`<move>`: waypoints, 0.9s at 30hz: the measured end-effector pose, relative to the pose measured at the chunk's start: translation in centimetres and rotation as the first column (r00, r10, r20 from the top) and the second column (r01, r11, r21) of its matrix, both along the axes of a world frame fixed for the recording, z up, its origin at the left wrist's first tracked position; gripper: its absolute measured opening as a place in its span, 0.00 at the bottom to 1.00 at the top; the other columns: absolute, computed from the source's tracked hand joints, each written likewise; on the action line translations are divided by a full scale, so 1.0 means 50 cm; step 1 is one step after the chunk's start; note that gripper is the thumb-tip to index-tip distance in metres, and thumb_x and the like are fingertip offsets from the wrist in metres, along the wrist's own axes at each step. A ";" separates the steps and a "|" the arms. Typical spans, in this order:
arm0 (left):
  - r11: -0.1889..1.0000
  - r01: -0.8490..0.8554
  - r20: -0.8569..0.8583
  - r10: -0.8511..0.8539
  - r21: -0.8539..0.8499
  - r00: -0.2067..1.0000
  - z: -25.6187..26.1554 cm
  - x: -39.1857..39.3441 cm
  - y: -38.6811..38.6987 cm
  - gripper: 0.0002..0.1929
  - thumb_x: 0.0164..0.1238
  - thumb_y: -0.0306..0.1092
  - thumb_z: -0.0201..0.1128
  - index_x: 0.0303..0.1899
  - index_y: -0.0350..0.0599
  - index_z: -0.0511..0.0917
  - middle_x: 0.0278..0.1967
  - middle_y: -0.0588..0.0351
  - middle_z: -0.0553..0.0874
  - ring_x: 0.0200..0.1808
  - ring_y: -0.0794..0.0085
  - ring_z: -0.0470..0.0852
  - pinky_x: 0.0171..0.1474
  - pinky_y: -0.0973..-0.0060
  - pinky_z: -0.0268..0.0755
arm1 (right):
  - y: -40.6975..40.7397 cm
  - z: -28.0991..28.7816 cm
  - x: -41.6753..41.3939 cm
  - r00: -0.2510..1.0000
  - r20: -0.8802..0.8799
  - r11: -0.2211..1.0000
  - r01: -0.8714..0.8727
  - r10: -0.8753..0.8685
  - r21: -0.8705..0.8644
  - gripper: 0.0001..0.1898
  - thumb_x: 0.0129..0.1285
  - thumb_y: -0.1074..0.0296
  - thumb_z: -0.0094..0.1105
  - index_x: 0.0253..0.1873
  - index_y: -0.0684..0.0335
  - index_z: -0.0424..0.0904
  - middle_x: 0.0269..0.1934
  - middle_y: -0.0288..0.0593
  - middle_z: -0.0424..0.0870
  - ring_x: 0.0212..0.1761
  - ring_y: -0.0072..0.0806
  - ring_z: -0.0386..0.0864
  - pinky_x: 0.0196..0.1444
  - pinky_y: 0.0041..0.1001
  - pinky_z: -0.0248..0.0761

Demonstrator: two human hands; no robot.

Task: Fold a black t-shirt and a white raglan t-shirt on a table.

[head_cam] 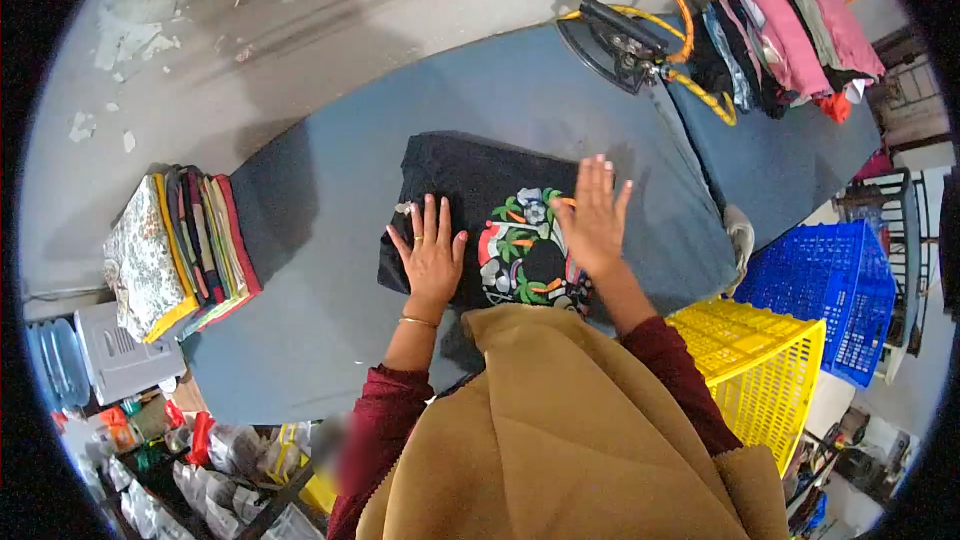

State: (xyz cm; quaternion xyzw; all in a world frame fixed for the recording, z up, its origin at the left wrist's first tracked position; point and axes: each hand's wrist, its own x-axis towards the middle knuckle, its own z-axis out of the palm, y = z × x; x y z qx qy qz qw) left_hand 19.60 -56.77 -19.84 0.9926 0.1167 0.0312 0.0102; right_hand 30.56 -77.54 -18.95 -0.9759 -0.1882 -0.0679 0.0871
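A black garment (480, 157) with a colourful palm-tree print lies folded on the grey-blue padded ironing table (352, 135), in front of me. My left hand (431, 255) rests flat on its left part, fingers spread. On its right part, beside the print, my right hand (598, 217) lies palm down with the thumb apart from the fingers. Neither hand grips anything. The garment's near edge is partly hidden by my brown head covering. Beyond my right hand, a steam iron (619, 45) with a dark handle and an orange-yellow hose stands near the table's far edge.
A stack of folded clothes (157, 255) stands at the table's left end; another pile (795, 37), with pink garments, is at the far right. A yellow plastic crate (765, 375) and a blue crate (825, 277) stand off the right edge. Plastic bags (217, 480) lie below left.
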 end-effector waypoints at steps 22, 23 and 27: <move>0.995 0.068 0.175 -0.055 -0.070 0.983 -0.018 -0.018 -0.007 0.23 0.65 0.47 0.49 0.60 0.55 0.65 0.62 0.61 0.66 0.65 0.65 0.60 0.63 0.41 0.33 | -0.157 -0.036 -0.106 0.972 0.092 0.959 0.191 -0.214 0.211 0.16 0.58 0.55 0.53 0.45 0.59 0.74 0.44 0.45 0.72 0.46 0.44 0.69 0.48 0.41 0.60; 0.998 -0.061 0.200 0.060 0.000 0.978 -0.014 -0.023 0.014 0.23 0.65 0.48 0.49 0.60 0.56 0.65 0.62 0.61 0.66 0.65 0.64 0.59 0.63 0.41 0.33 | -0.163 -0.036 -0.122 0.962 0.040 0.956 0.263 -0.270 0.132 0.13 0.58 0.56 0.53 0.38 0.59 0.76 0.38 0.43 0.73 0.40 0.43 0.70 0.43 0.39 0.62; 0.883 -0.453 0.146 0.468 -0.122 0.872 0.003 -0.043 0.092 0.26 0.57 0.56 0.55 0.55 0.55 0.70 0.54 0.56 0.72 0.59 0.60 0.66 0.59 0.46 0.47 | -0.134 -0.049 -0.187 0.992 0.002 0.976 0.126 -0.128 0.177 0.15 0.55 0.52 0.57 0.33 0.61 0.75 0.35 0.45 0.72 0.40 0.44 0.69 0.42 0.41 0.61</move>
